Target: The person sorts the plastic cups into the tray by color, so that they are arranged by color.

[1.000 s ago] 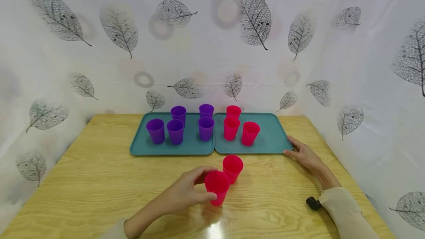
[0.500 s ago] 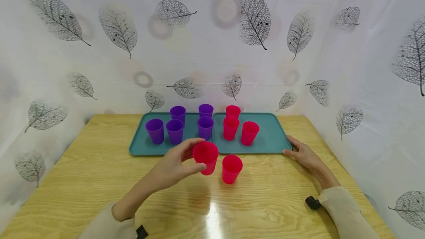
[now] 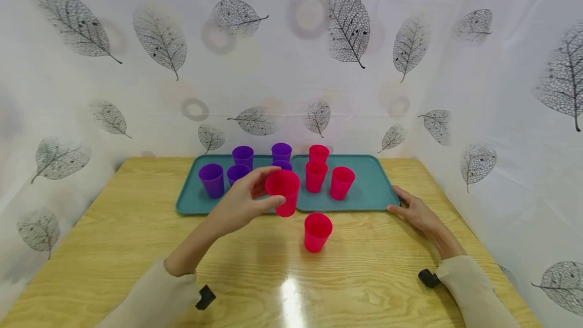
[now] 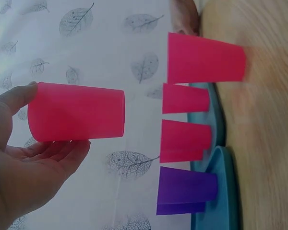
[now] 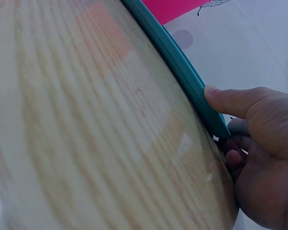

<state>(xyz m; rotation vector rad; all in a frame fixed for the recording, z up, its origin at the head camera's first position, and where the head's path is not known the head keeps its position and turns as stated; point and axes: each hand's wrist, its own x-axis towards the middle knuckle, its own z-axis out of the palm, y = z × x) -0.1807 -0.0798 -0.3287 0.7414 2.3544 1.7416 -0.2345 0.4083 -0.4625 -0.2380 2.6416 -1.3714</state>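
Note:
My left hand [image 3: 239, 204] grips a red plastic cup [image 3: 288, 197] in the air, thumb on the near side and fingers round the far side. In the left wrist view this held cup [image 4: 79, 111] is clear of everything else. Another red cup [image 3: 316, 237] stands upright on the table in front of the trays. At the right, my right hand [image 3: 420, 214] holds the front right corner of the right teal tray [image 3: 371, 186]. The right wrist view has the thumb [image 5: 230, 99] on the tray rim, fingers curled at the corner.
Three red cups, one of them a front cup [image 3: 341, 184], stand on the right tray. Several purple cups, such as this one [image 3: 212, 181], stand on the left teal tray [image 3: 191, 207], partly behind my left hand. Leaf-printed cloth [image 3: 255, 80] backs the wooden table [image 3: 364, 277].
My left hand has lifted the red cup off the table area and carried it forward and slightly left, up to the trays' front edge. My right hand has stayed at the tray corner.

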